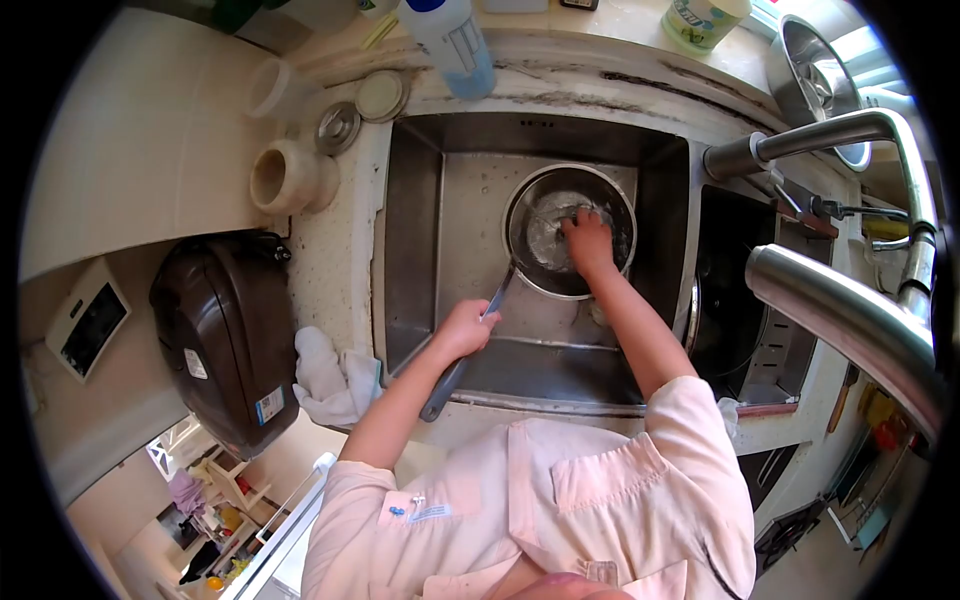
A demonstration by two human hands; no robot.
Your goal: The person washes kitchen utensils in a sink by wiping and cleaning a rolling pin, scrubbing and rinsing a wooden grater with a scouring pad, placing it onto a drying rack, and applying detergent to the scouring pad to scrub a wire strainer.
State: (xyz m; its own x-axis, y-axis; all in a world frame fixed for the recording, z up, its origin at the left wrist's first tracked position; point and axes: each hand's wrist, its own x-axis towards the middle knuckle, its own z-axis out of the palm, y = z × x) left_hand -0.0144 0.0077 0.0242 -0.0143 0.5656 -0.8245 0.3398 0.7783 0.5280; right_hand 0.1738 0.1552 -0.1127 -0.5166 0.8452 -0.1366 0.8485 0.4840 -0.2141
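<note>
A round pan [520,215] with a long grey handle [443,388] sits in the right half of a stainless steel sink [468,225]. Inside it is shallow, shiny water or suds. My left hand [465,328] is wrapped round the handle near the sink's front. Down in the pan is my right hand [590,243], its fingers curled together near the bottom. Something small and dark shows at those fingertips, but I cannot make out what it is.
A steel faucet [840,300] reaches in from the right. On the left counter are a brown appliance [225,340], a white cloth [330,372] and a jar [285,180]. Behind the sink stand a blue bottle [450,50], a tub [700,22] and a metal bowl [795,65].
</note>
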